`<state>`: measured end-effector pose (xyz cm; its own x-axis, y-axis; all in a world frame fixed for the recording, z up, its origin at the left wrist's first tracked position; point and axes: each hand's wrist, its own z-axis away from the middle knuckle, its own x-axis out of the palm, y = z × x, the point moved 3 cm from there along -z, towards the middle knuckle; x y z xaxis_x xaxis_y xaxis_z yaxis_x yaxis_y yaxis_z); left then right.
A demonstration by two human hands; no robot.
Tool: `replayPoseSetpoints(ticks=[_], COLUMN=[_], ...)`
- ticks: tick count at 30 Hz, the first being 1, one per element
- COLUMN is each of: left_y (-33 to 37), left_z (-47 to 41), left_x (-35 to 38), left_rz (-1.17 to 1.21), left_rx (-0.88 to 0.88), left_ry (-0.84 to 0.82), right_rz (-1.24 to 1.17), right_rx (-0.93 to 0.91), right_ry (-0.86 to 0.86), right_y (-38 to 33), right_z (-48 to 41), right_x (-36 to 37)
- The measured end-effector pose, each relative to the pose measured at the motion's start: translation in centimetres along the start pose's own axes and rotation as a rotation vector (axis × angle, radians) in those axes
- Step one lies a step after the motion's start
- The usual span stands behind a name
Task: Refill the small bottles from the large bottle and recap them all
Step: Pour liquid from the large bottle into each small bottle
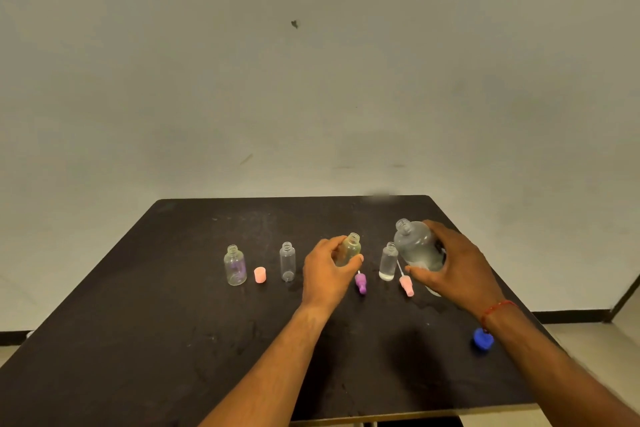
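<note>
Surface: a black table (138, 340) fills the lower half of the frame, its top scuffed and marked with faint smears. Behind it, a plain pale wall (311, 80) with a few dark specks takes up the upper half; a dark skirting strip shows at lower left and lower right.

Left of centre stand two uncapped small bottles: a clear round bottle (235, 265) with a purple tint inside, and a clear slim bottle (287, 262), a pink cap (260, 274) between them. A purple spray cap (360, 282) and a pink spray cap (406, 284) lie near centre. A blue cap (482, 340) lies at lower right, partly behind the right wrist.

The left hand (325, 274) is wrapped around a yellowish small bottle (349, 249), uncapped. The right hand (453, 267) clasps the large bottle (415, 246), open, tilted left, just beside a frosted small bottle (388, 262).
</note>
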<state>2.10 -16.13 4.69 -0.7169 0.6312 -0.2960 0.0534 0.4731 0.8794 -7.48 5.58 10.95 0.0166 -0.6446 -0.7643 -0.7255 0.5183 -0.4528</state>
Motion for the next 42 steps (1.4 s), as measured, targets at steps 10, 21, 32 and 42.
replayPoseSetpoints(ticks=[10,21,32,42], left_y=[1.3,1.3,1.2,1.1], left_z=[0.6,0.7,0.8,0.9], left_x=[-1.2,-1.8,-1.9,-1.6], left_rz=[0.049,0.016,-0.009,-0.008], left_rx=[0.046,0.060,0.070,0.052], left_ry=[-0.072,-0.088,-0.103,-0.105], right_rz=[0.304,0.409,0.538,0.609], right_rx=[-0.091,-0.110,-0.153,-0.173], right_ry=[-0.100,-0.140,-0.178,-0.190], right_y=[-3.5,-4.5,-5.0,-5.4], right_z=[-1.3,-2.1,-3.0,-3.4], right_x=[0.1,0.3,-0.2,-0.8])
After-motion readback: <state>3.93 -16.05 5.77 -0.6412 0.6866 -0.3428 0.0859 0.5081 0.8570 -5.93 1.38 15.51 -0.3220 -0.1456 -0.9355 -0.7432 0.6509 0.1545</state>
